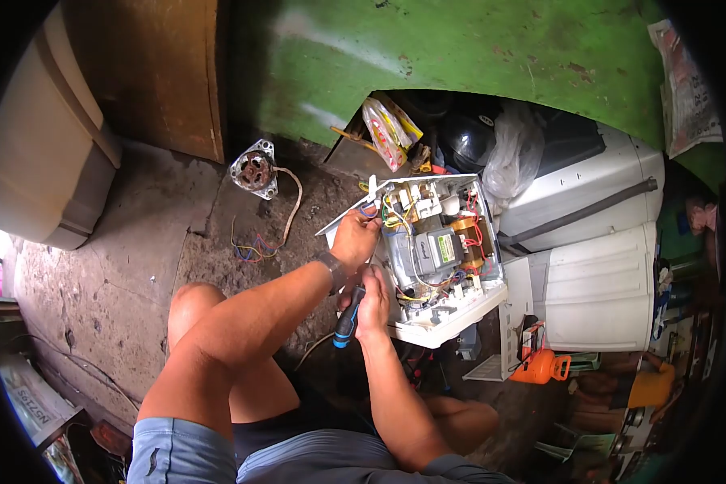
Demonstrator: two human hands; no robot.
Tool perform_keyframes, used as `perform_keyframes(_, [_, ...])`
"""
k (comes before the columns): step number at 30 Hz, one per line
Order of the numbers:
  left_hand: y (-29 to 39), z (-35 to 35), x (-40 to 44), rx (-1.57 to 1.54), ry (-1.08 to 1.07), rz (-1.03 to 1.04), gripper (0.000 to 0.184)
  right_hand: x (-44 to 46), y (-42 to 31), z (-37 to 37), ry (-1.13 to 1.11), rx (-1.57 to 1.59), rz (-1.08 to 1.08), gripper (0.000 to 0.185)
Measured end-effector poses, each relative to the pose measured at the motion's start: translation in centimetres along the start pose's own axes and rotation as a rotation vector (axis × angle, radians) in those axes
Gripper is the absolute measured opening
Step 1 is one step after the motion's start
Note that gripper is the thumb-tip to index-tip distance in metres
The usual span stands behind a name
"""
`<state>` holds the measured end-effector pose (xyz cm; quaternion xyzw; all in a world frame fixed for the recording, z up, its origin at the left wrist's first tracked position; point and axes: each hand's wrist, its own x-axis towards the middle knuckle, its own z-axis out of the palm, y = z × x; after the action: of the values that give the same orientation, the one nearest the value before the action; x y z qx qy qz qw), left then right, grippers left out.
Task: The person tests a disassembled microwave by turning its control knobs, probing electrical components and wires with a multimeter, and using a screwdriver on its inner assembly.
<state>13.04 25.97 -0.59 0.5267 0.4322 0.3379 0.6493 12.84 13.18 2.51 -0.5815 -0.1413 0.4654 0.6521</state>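
In front of me is an opened white appliance casing [452, 319], tilted, its inside facing up. It holds red, yellow and blue wires, white connectors and a grey box [437, 252] with a green-and-white label. My left hand [355, 239] reaches over the casing's left side, fingers closed by the wires near its upper left corner. What those fingers pinch is hidden. Just below, my right hand [372, 305] is closed around a screwdriver [347, 319] with a black and blue handle. The screwdriver's shaft points up towards the casing, and its tip cannot be made out.
A round motor [255, 170] with a cable and loose coloured wires lies on the stained concrete floor. Behind the casing are a plastic bag [514, 153] and white panels [597, 282]. An orange canister [540, 367] stands at right. Another person [652, 383] is at far right.
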Motion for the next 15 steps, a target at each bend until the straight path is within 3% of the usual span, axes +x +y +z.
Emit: perform_keyframes(15, [0.6,-0.5,-0.1,0.054,-0.036,-0.019,0.036,1.0,0.0,-1.4,-0.134,0.11,0.037,0.025])
